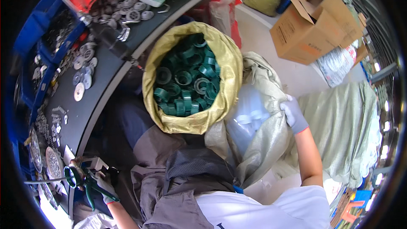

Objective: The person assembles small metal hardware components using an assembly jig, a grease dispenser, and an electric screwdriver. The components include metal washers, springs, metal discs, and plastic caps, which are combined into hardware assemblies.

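Note:
My right hand (292,112), in a pale grey glove, is closed on the folded edge of a white woven sack (271,133). Inside that sack, pale plastic parts (250,121) show through a clear bluish liner. At the lower left, my gloved left hand (104,188) is wrapped round a green-handled tool (91,193) that looks like pliers; its fingers are partly hidden. A green ring (73,177) sits at the tool's far end, beside a small metal fixture (94,163). Between my arms stands a yellow woven sack (231,72), its rim rolled down, full of dark green plastic rings (183,77).
A curved grey workbench (99,91) runs along the left, with grey wheels, small metal parts and blue bins (32,38). A dark power tool (111,40) hangs over its edge. An open cardboard box (313,29) and a large filled sack (339,123) stand on the right.

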`<state>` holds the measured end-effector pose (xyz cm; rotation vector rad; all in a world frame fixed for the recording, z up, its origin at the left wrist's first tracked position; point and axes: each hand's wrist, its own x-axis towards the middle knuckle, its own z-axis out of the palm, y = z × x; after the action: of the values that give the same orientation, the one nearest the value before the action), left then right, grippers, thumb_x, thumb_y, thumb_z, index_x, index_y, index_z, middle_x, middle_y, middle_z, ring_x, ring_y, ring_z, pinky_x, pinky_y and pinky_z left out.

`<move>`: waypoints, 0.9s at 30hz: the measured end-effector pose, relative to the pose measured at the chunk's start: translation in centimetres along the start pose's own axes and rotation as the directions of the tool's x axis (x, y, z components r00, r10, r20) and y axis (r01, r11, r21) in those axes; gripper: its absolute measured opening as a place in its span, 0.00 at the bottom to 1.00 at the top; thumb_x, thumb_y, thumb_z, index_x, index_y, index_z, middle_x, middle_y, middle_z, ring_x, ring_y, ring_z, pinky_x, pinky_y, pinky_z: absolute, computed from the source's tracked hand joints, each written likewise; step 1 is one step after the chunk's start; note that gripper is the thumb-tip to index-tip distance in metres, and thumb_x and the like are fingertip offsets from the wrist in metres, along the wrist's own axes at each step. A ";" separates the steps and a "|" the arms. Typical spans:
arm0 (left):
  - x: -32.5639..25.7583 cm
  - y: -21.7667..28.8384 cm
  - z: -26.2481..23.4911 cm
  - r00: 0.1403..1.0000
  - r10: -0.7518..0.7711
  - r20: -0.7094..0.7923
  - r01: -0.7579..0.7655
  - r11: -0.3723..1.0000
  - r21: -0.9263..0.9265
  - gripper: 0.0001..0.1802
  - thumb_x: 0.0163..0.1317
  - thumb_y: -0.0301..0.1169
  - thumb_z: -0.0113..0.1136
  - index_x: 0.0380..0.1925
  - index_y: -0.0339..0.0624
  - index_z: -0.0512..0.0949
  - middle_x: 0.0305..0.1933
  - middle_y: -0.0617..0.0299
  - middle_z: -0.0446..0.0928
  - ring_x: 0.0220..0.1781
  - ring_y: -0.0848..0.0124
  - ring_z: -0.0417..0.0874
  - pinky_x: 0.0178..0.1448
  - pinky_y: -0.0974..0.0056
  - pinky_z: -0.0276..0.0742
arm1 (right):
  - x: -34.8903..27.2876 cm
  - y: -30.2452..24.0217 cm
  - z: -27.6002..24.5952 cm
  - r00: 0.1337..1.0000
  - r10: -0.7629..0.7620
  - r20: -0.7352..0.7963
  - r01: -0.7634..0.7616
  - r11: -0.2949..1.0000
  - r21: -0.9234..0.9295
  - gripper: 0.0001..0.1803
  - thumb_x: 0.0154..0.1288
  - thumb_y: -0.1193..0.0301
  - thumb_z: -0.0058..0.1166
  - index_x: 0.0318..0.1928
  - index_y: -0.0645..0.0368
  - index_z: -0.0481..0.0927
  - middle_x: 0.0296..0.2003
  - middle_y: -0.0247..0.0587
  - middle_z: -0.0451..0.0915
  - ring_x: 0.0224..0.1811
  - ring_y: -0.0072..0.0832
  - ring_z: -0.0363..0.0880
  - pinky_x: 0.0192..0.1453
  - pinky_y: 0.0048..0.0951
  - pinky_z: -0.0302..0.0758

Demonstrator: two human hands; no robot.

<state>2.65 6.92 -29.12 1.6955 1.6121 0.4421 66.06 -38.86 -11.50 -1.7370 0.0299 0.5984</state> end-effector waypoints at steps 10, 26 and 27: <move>0.4 -1.2 2.4 0.994 -0.055 -0.094 -0.016 0.775 -0.632 0.24 0.70 0.35 0.54 0.65 0.56 0.66 0.61 0.63 0.66 0.61 0.66 0.68 0.57 0.52 0.74 | 1.8 10.1 -15.1 0.946 -0.045 -0.322 -0.143 0.832 -0.536 0.26 0.50 0.79 0.48 0.53 0.72 0.76 0.40 0.43 0.81 0.38 0.27 0.79 0.42 0.27 0.76; -1.2 -1.3 0.8 0.999 0.009 -0.040 -0.038 0.592 -0.805 0.19 0.71 0.31 0.49 0.59 0.36 0.70 0.56 0.58 0.74 0.57 0.66 0.76 0.61 0.65 0.72 | 7.3 23.3 -7.7 0.969 -0.083 -0.234 -0.191 0.354 -0.916 0.25 0.63 0.53 0.50 0.45 0.64 0.80 0.38 0.66 0.80 0.46 0.56 0.79 0.53 0.49 0.74; -2.5 3.5 1.4 0.998 0.040 -0.046 -0.060 0.501 -0.864 0.17 0.74 0.33 0.46 0.57 0.36 0.72 0.54 0.60 0.75 0.55 0.68 0.76 0.60 0.66 0.72 | 7.2 26.1 -8.5 0.969 -0.089 -0.232 -0.189 0.346 -0.919 0.25 0.63 0.53 0.50 0.45 0.64 0.80 0.38 0.66 0.80 0.46 0.56 0.79 0.53 0.49 0.74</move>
<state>5.73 4.33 -26.99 0.9209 1.0111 1.0956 66.76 -51.46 -36.87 -2.9995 -0.1231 0.4400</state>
